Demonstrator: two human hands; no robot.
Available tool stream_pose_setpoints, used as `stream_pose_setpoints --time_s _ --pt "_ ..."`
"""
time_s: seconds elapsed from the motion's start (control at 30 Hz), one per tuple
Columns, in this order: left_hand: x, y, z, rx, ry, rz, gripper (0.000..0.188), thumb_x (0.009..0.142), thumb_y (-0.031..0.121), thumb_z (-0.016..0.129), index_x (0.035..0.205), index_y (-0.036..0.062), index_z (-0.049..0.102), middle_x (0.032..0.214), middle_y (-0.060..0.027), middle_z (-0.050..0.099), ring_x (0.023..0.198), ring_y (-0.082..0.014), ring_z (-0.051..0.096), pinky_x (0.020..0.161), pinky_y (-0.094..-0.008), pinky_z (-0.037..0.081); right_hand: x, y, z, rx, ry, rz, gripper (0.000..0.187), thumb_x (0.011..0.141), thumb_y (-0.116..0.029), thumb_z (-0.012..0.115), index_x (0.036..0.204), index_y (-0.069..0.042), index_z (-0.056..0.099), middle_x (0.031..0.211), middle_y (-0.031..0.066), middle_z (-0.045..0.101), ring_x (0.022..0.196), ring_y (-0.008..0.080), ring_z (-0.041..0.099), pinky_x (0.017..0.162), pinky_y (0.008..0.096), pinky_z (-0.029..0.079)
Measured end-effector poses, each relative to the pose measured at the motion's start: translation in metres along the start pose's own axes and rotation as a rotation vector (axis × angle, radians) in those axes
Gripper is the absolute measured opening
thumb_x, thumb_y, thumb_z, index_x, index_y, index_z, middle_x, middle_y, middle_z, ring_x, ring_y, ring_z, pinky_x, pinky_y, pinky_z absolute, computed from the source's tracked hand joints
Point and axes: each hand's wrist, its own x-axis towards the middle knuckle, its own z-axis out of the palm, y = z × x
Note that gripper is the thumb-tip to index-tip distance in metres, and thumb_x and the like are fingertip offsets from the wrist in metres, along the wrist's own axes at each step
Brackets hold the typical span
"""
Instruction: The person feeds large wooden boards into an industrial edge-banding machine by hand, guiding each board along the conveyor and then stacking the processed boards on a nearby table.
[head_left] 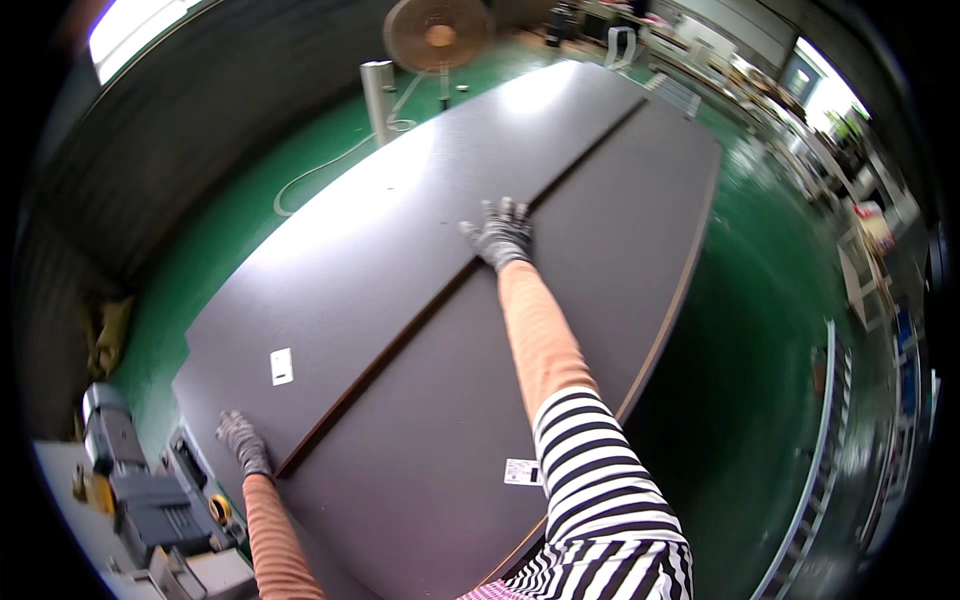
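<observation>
Two large dark grey panels, a far one and a near one, lie flat before me. Between them runs a straight dark brown line; whether it is a panel's edge or a gap, I cannot tell. My right hand, in a grey striped glove, lies with fingers spread across that line, about midway along. Near the left end of the far panel, my left hand rests in a matching glove, fingers stretched out. One white label is on the far panel, another label on the near one.
A grey machine with a yellow tape roll stands at the left end. Beyond the panels are a round fan, a white post and a hose on green floor. A metal roller rail runs along the right.
</observation>
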Motion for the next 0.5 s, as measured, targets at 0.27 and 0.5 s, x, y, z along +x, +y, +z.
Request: stream_pose_setpoints --time_s 0.27,0.5 --pt "0.027 -0.024 0.011 -0.122 -0.073 0.13 0.037 0.095 0.025 0.035 0.109 -0.0003 0.059 0.114 -0.0192 0.059 0.109 -0.0352 0.051 0.097 -0.0412 0.037 -0.079 0.005 -0.006 -0.082 -0.059 -0.185 0.08 0.089 -0.065 0.023 0.148 -0.011 0.015 0.152 0.0188 0.014 0.142 0.0277 0.011 0.113 0.0401 0.008" --pt "-0.052 0.043 -0.039 0.225 0.089 0.246 0.055 0.095 0.041 0.037 0.132 0.001 0.043 0.137 -0.0216 0.042 0.13 -0.0341 0.036 0.106 -0.0383 0.03 -0.209 0.033 -0.022 0.009 -0.144 -0.313 0.075 0.09 -0.062 0.027 0.146 -0.012 0.022 0.152 0.0181 0.014 0.142 0.0294 0.01 0.115 0.0415 0.001"
